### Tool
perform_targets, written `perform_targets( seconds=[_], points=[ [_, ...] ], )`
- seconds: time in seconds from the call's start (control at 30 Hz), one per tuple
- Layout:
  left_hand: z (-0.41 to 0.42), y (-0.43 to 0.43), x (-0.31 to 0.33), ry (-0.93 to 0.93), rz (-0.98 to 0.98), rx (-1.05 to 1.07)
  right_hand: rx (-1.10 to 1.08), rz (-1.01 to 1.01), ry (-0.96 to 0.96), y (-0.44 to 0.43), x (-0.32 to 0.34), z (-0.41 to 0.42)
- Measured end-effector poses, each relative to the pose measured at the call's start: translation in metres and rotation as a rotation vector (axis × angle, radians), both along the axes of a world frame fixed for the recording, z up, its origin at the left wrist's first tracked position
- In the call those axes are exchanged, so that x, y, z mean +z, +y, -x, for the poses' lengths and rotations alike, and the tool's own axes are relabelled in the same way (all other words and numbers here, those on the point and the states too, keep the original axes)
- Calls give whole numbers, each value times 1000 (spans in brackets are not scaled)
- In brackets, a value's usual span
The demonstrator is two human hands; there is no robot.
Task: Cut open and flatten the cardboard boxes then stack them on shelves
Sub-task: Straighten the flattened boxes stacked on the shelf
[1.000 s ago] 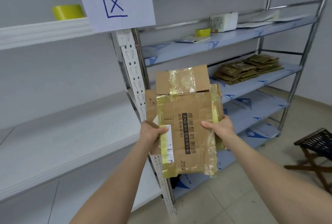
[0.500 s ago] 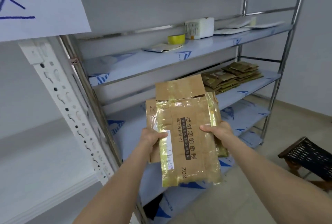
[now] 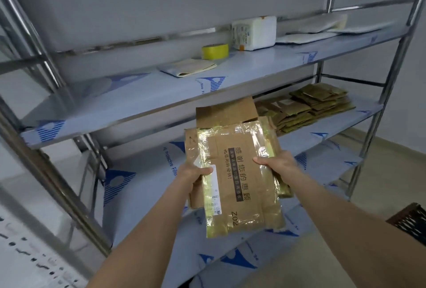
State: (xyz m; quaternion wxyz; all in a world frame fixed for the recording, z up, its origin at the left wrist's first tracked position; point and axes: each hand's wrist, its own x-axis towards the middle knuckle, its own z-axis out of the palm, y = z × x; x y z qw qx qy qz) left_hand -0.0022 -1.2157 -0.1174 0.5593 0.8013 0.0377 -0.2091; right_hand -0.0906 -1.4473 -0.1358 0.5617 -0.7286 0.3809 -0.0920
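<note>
Steel shelving (image 3: 389,75) wrapped in blue-printed protective film fills the view. A stack of flattened boxes (image 3: 309,107) lies toward the right end of the middle shelf (image 3: 147,167). The 2 hands hold 1 flattened cardboard box (image 3: 239,179), glossy with tape, in the air before that shelf, left of the stack and apart from it. The left hand (image 3: 191,177) pinches its left edge, thumb on top. The right hand (image 3: 276,165) grips the right edge likewise, its fingers hidden beneath. Holding both edges likely keeps the loose flaps flat for sliding it onto the pile. A yellow tape roll (image 3: 214,51) sits on the shelf above.
</note>
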Motion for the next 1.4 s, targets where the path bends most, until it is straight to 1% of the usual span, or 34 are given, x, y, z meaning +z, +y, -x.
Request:
perform_targets(
  seconds=[0.23, 0.33, 0.5, 0.7, 0.77, 0.83, 0.97, 1.03, 1.23, 1.4],
  points=[
    [-9, -78, 5, -33, 10, 188, 177, 31, 4, -85, 3, -55],
    [-11, -103, 3, -15, 63, 282, 229, 51, 8, -108, 6, -72],
    [-23, -126, 2, -13, 43, 406, 321, 66, 3, -127, 4, -109],
    [-68, -134, -12, -5, 11, 505, 484, 26, 26, -138, 1, -164],
    [-86, -137, -20, 5, -4, 505, 545, 18, 44, -143, -5, -185],
    [-105, -142, -26, 5, 9, 502, 577, 52, 49, -151, -13, -208],
    [-135, -158, -36, 8, 29, 466, 575, 120, 39, -165, -24, -238],
    [-146, -167, -41, 10, 44, 438, 573, 156, 65, -174, -32, -253],
    [-181, -178, -68, 9, 5, 359, 671, 327, 171, -190, -51, -283],
    [-196, -188, -85, 22, -49, 358, 753, 518, 254, -193, -56, -288]
  ],
)
